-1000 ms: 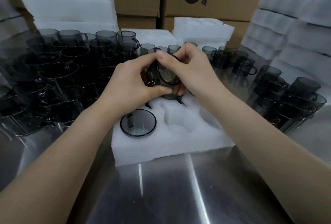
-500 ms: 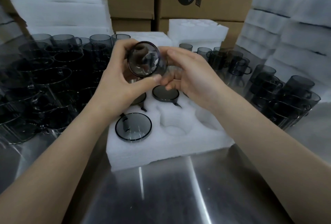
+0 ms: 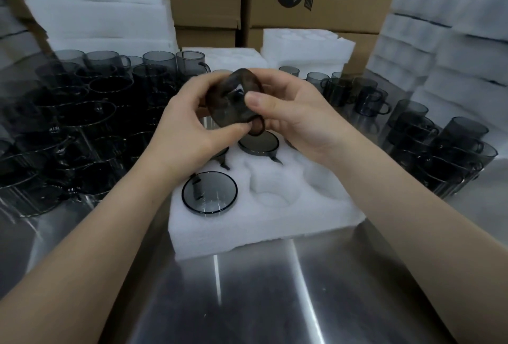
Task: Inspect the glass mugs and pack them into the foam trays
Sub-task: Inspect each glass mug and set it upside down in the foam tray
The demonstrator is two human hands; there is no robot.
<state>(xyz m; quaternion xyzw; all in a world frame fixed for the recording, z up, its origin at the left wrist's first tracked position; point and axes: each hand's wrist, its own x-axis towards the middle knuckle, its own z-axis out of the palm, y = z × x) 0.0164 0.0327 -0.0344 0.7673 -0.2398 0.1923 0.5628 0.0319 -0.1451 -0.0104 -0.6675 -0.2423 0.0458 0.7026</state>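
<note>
Steel table (image 3: 275, 288) under foam tray (image 3: 261, 222); above tray's far row, glass mug (image 3: 233, 107) gripped by left hand (image 3: 184, 134) and right hand (image 3: 299, 121), both curled round it, axis tilted; empty pocket (image 3: 275, 195) below, tray's near middle, closer to right hand.

Brown cardboard boxes (image 3: 330, 19) (black logo printed on one) stacked at the back, beyond a brushed-steel tabletop (image 3: 261, 302).

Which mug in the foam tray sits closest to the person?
The front-left mug, alone in the near row; the other packed mugs sit in the back row.
</note>
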